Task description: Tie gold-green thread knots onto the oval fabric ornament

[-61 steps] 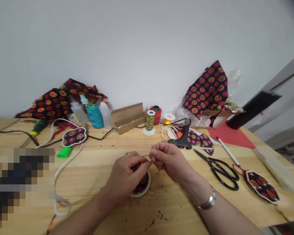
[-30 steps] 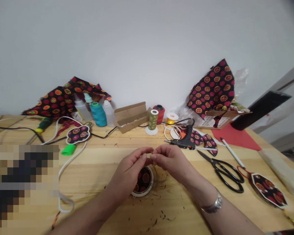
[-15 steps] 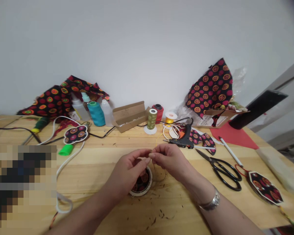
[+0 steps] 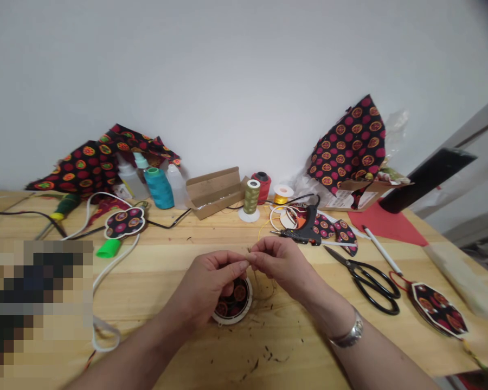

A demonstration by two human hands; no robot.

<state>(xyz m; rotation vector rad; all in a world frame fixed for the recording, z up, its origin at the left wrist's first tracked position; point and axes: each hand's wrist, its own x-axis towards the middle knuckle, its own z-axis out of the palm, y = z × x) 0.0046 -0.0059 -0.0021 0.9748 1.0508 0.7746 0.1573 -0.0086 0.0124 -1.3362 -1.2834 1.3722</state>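
Note:
My left hand (image 4: 209,284) and my right hand (image 4: 280,265) meet fingertip to fingertip over the middle of the wooden table (image 4: 166,271). Both pinch a thin yellow-gold thread (image 4: 250,252) between thumb and forefinger. Loops of the same thread (image 4: 266,290) lie on the wood below my right hand. A round fabric-covered disc (image 4: 233,303), black with red and orange circles and a white rim, lies flat under my left hand, partly hidden by it. A silver watch (image 4: 347,336) is on my right wrist.
Black scissors (image 4: 370,284), a white pen (image 4: 380,249) and a black glue gun (image 4: 303,230) lie to the right. Thread spools (image 4: 250,197), bottles (image 4: 132,179), a cardboard box (image 4: 215,189) and patterned fabric (image 4: 347,143) line the wall. White cord (image 4: 111,265) runs at left.
My hands stay together over the disc and shift only slightly, my left fingers curling lower over the thread. The view has swayed a little.

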